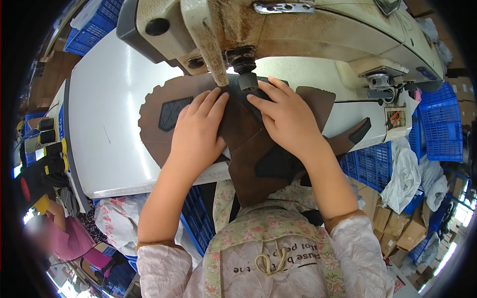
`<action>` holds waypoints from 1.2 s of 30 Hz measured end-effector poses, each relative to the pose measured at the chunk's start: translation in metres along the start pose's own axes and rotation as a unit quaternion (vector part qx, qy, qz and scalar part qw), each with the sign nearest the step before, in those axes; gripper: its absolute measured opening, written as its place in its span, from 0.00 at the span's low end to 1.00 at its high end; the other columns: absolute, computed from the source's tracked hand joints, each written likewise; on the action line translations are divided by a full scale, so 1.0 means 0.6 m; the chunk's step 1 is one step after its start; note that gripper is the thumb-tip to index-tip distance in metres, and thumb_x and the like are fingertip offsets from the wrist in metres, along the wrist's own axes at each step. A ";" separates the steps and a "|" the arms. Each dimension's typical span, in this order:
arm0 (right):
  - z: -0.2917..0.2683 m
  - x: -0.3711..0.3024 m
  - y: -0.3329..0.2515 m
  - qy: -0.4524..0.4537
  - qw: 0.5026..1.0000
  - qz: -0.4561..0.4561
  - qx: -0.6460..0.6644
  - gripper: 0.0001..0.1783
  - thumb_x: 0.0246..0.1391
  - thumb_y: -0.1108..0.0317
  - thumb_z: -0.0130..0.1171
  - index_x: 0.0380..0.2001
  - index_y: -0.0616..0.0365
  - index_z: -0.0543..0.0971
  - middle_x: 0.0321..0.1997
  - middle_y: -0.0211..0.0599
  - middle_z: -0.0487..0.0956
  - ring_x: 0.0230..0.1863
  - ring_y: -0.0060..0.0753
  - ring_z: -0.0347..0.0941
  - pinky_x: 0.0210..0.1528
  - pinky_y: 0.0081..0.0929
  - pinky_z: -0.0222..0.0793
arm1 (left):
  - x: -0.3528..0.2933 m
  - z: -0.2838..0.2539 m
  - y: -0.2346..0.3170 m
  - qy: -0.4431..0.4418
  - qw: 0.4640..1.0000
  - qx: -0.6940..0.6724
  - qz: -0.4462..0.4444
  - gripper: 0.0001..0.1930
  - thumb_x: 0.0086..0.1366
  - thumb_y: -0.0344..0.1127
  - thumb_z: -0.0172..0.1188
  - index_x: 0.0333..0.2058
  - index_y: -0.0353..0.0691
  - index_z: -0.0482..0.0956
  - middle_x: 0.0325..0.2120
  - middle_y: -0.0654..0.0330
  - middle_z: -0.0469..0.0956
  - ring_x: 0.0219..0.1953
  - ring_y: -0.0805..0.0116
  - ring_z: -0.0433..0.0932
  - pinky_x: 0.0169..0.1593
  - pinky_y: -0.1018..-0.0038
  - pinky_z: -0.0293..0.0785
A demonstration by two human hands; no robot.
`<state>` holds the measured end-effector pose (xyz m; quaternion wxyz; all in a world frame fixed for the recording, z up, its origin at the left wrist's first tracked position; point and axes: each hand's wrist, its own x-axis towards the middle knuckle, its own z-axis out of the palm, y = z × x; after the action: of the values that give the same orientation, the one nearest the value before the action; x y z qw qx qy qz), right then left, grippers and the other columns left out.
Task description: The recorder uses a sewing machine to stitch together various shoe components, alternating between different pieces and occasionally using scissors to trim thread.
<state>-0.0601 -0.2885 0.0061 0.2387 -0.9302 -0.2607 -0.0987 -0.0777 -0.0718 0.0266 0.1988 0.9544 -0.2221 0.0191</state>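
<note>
A brown leather-like piece [155,130] with scalloped edges and black moulded patches [175,113], apparently part of a shoe upper, lies on the white bed of an industrial sewing machine [298,35]. Its lower flap [248,174] hangs over the front edge toward my lap. My left hand [196,131] lies flat on the piece, left of the machine's dark round foot [247,80], fingers stretched forward. On the right, my right hand [290,116] rests on the same piece with its fingers extended beside that foot. The exact contact under the foot is hidden.
A pale lever [206,42] comes down close to my left fingertips. Blue plastic crates [439,124] stand at the right, with white plastic bags [403,179] and cardboard boxes [410,231]. A person in pink [72,233] sits at the lower left.
</note>
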 end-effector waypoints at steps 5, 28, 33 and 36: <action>-0.010 0.000 -0.006 -0.046 0.999 0.007 -0.001 0.20 0.50 0.74 0.59 0.48 0.49 0.82 0.58 0.42 0.75 0.64 0.47 0.65 0.61 0.39 0.67 | -0.010 0.001 0.003 -0.027 1.000 0.003 -0.009 0.37 0.42 0.19 0.52 0.57 0.37 0.71 0.62 0.48 0.65 0.66 0.48 0.61 0.66 0.58 0.62; 0.002 -0.005 -0.008 -0.035 0.997 -0.028 -0.063 0.21 0.50 0.70 0.59 0.51 0.51 0.80 0.59 0.42 0.74 0.62 0.47 0.65 0.64 0.47 0.59 | -0.007 0.000 -0.015 0.026 0.998 -0.048 -0.030 0.31 0.44 0.18 0.52 0.52 0.39 0.77 0.53 0.53 0.75 0.60 0.53 0.70 0.61 0.61 0.68; 0.009 -0.003 -0.014 -0.030 0.998 -0.021 -0.058 0.22 0.50 0.71 0.59 0.51 0.52 0.80 0.59 0.43 0.73 0.62 0.48 0.66 0.63 0.44 0.63 | -0.005 -0.002 -0.021 0.030 0.999 -0.012 -0.007 0.28 0.44 0.18 0.53 0.48 0.39 0.81 0.53 0.55 0.76 0.59 0.55 0.71 0.60 0.63 0.69; 0.007 -0.004 -0.014 -0.030 0.999 -0.019 -0.040 0.22 0.50 0.71 0.59 0.51 0.54 0.79 0.60 0.45 0.73 0.62 0.49 0.66 0.60 0.42 0.67 | -0.004 -0.004 -0.024 0.029 1.000 0.006 -0.006 0.28 0.44 0.17 0.53 0.48 0.39 0.81 0.52 0.55 0.76 0.58 0.55 0.72 0.60 0.63 0.69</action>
<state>-0.0664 -0.2815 0.0049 0.1917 -0.9363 -0.2816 -0.0858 -0.0732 -0.0579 0.0230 0.1995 0.9558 -0.2106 0.0473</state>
